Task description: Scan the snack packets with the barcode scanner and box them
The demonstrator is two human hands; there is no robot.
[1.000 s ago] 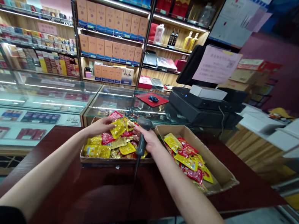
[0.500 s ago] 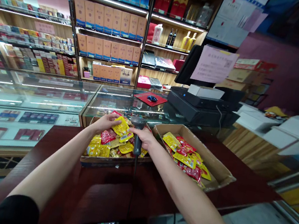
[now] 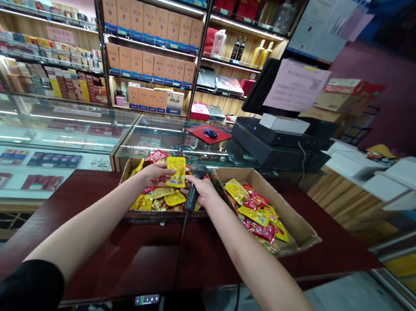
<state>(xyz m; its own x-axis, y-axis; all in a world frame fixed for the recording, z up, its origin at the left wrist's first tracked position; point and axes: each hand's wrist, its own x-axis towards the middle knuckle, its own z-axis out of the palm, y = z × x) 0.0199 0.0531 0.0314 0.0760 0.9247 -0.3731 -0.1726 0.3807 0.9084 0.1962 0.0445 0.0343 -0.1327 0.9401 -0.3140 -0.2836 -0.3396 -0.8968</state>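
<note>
My left hand (image 3: 156,175) grips a yellow snack packet (image 3: 176,172) by its left side, holding it upright above the left cardboard box (image 3: 156,218). My right hand (image 3: 204,189) is wrapped round a dark barcode scanner (image 3: 192,195), whose head points away from me and whose cable runs down toward the table's near edge. The scanner is just right of the packet. Under both hands, the left box holds many red and yellow packets (image 3: 175,199). To its right, a second cardboard box (image 3: 301,231) contains more packets (image 3: 256,215), with bare bottom showing at its near right end.
Both boxes rest on a dark red table (image 3: 96,243). Beyond it are a glass display counter (image 3: 56,123), a mouse on a red mat (image 3: 219,137) and a monitor (image 3: 260,87) above a black cash drawer (image 3: 269,147). Stocked shelves (image 3: 146,48) line the back wall.
The yellow packet has been turned more upright and moved slightly right, closer to the scanner. My left hand has shifted right with it; my right hand still holds the scanner.
</note>
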